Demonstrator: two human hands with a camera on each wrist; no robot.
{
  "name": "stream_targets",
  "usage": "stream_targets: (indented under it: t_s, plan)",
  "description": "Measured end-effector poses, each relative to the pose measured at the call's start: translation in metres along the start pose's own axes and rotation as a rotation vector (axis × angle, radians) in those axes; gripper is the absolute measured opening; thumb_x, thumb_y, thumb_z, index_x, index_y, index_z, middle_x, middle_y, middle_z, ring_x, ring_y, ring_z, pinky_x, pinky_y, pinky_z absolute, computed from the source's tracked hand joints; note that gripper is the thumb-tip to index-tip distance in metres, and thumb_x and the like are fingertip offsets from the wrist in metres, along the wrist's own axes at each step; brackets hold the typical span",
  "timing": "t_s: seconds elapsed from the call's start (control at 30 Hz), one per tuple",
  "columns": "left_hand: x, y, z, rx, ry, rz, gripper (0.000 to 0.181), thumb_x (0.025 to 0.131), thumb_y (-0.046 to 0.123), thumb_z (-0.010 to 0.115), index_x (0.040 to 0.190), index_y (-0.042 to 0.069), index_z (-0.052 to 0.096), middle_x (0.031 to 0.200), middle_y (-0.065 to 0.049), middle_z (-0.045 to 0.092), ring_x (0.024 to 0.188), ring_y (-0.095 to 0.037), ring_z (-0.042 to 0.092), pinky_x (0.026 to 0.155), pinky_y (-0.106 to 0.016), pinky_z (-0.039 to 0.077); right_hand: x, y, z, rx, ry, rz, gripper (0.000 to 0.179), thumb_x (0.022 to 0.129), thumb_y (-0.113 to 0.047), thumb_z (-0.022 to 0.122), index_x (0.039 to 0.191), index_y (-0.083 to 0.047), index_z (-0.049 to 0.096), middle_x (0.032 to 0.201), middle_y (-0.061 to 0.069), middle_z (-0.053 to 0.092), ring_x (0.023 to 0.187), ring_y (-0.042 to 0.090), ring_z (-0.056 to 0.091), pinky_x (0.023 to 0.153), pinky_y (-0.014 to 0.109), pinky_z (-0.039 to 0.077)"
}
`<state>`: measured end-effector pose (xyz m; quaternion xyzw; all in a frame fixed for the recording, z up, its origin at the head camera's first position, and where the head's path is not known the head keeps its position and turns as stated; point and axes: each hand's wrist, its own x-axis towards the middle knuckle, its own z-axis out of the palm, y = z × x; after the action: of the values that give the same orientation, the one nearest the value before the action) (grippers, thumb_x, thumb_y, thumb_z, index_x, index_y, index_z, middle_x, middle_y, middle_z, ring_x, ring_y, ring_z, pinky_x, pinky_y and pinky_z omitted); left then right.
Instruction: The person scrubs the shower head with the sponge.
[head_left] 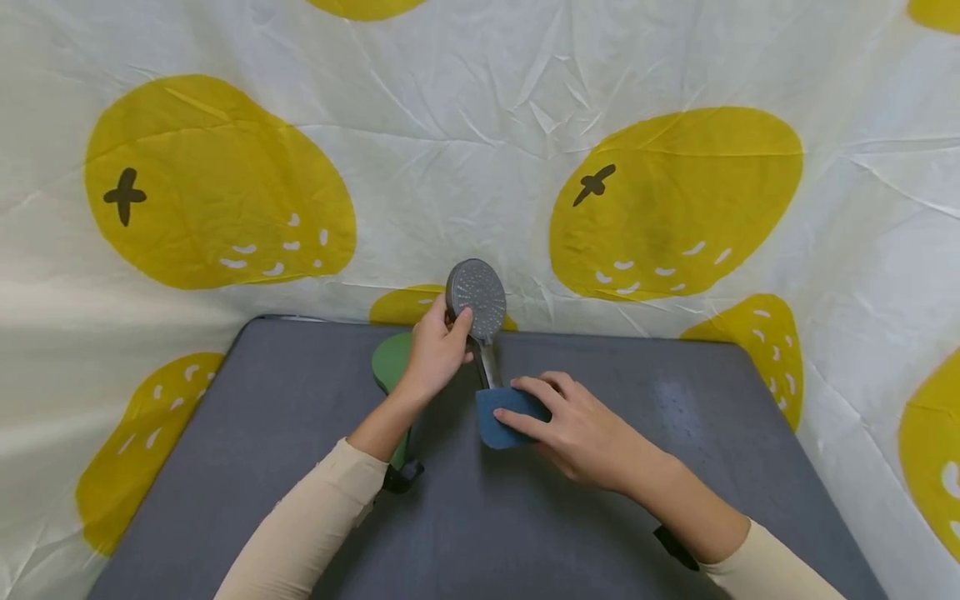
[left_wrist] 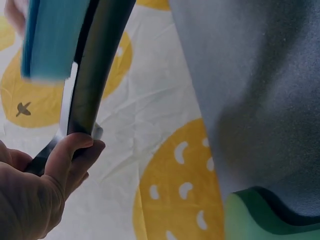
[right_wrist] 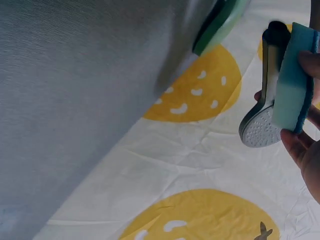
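My left hand (head_left: 438, 350) grips a grey handheld shower head (head_left: 480, 298) near its neck, its nozzle face turned up toward the head camera. Between thumb and fingers, my right hand (head_left: 577, 429) pinches a blue sponge (head_left: 504, 418) at the lower end of the shower head's handle (head_left: 489, 367). In the right wrist view the sponge (right_wrist: 294, 80) shows a light blue side and a darker layer, and it overlaps the handle. The left wrist view has the sponge (left_wrist: 55, 40) blurred beside the handle; whether they touch I cannot tell.
A green object with a rounded end (head_left: 392, 362) lies on the dark grey table (head_left: 600, 533), partly hidden by the left forearm. Behind the table hangs a white cloth (head_left: 450, 167) printed with yellow fruit shapes. Each wrist carries a black strap piece.
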<state>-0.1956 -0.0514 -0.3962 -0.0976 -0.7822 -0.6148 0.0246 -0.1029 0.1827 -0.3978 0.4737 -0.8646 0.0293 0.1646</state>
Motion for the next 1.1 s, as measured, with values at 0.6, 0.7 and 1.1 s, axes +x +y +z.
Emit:
stream_targets:
  t_s: [0.6,0.7,1.1]
  plan:
    - [-0.002,-0.006,-0.001,0.003,0.025,0.037,0.040,0.109,0.022,0.053,0.147,0.009,0.051,0.127,-0.019,0.069,0.066,-0.031,0.071,0.058,-0.042,0.063,0.019,0.009,-0.001,-0.026,0.019,0.070,0.065,0.083,-0.015,0.087,0.142,-0.023,0.062,0.142,0.020,0.054,0.115,0.040,0.057,0.096,0.053,0.055]
    - [0.001,-0.009,-0.003,-0.032,0.074,0.021,0.037,0.108,0.022,0.053,0.143,0.008,0.054,0.127,-0.020,0.069,0.069,-0.030,0.074,0.056,-0.037,0.063,0.004,0.003,0.006,0.028,0.038,0.028,0.067,0.081,-0.015,0.088,0.142,-0.022,0.061,0.142,0.019,0.054,0.116,0.039,0.057,0.094,0.053,0.056]
    - [0.004,-0.009,-0.008,-0.251,0.131,-0.003,0.040,0.110,0.016,0.047,0.147,0.002,0.046,0.129,-0.025,0.064,0.098,-0.041,0.074,0.060,-0.037,0.064,-0.046,0.005,0.027,0.304,0.113,0.113,0.041,0.108,-0.038,0.046,0.141,-0.014,0.053,0.150,0.021,0.043,0.134,0.035,0.046,0.096,0.051,0.055]
